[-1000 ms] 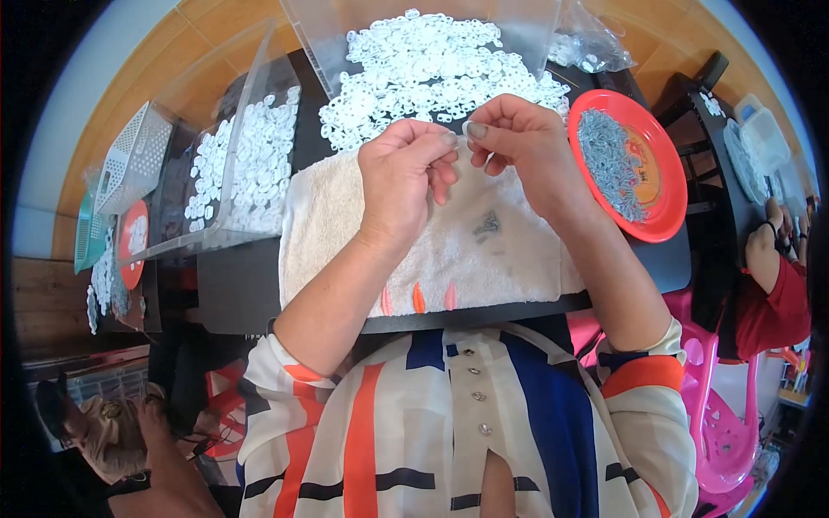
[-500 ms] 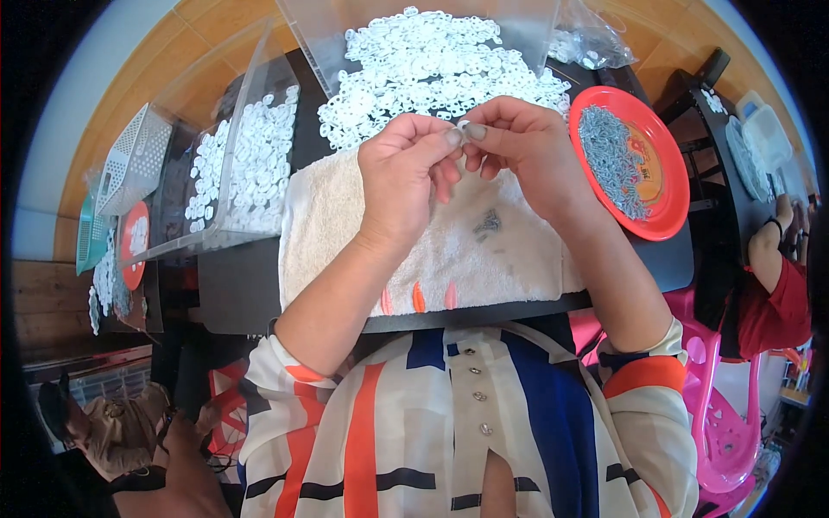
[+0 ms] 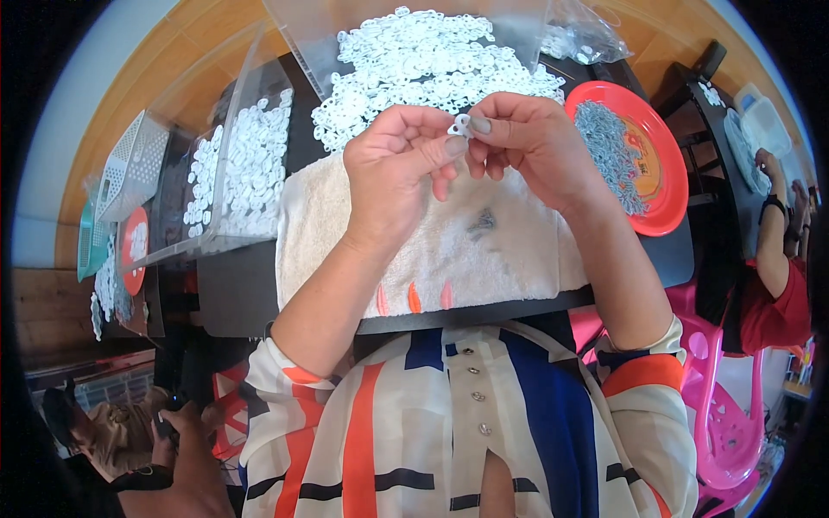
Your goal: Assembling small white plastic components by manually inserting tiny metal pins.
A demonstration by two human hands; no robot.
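Note:
Between the fingertips of both hands is a small white plastic piece with holes (image 3: 461, 126), raised above the towel. My left hand (image 3: 389, 164) pinches one side with thumb and fingers; my right hand (image 3: 540, 142) pinches the other, its thumb pressed to the piece. Beneath them lies a beige towel (image 3: 332, 224), with a small cluster of grey metal parts (image 3: 482, 224) on it. A heap of similar white pieces (image 3: 423, 65) spreads just beyond my hands. To the right, a red plate (image 3: 675, 186) holds many small grey metal parts (image 3: 604, 142), too small to name surely.
A clear bin (image 3: 298, 43) opens behind the heap; another clear bin (image 3: 226, 207) with white pieces stands left. A plastic bag (image 3: 596, 39) lies at the back right. One person (image 3: 112, 432) is at lower left, another in a red sleeve (image 3: 768, 293) at right, near a pink chair (image 3: 704, 414).
My fingers have shifted, and more of the white piece now shows between them. My left hand has moved slightly left. The person at right has reached toward the side table.

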